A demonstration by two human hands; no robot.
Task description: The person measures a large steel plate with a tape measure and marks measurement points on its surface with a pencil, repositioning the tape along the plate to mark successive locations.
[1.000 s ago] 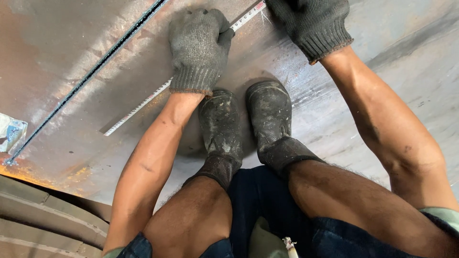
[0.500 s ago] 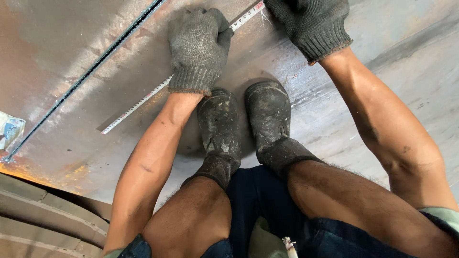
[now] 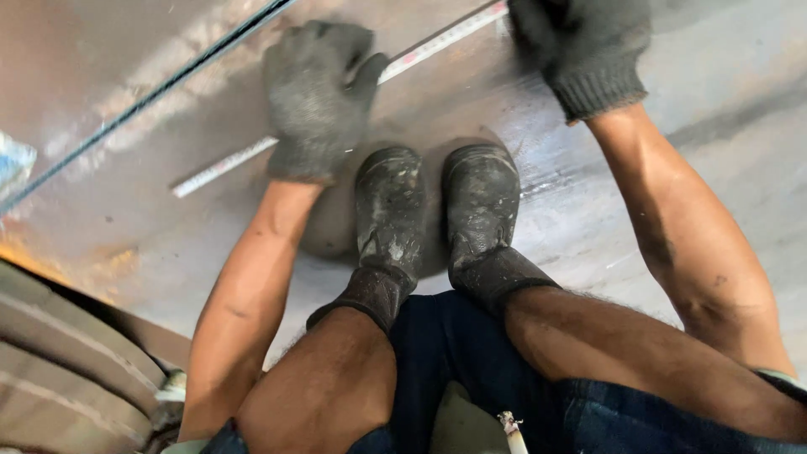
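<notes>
Steel plate [image 3: 588, 227], grey and scuffed, lay under the squatting person's boots. His grey-gloved left hand [image 3: 315, 101] pressed flat, fingers unclenched, pinning the long white ruler [image 3: 223, 166] steady. At the far right, the gloved right hand [image 3: 580, 46] covered its other end; grip unclear.

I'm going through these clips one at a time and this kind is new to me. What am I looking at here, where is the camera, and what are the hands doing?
There is no machine: the camera sits on a person's head and looks straight down at their own squatting legs and two dark boots. They squat on a large metal plate. Both hands wear grey knit gloves. The left hand presses flat on a long steel ruler lying slantwise across the plate. The right hand rests by the ruler's far end, partly out of frame; what it grips cannot be told. A thin dark line runs alongside the ruler.
</notes>
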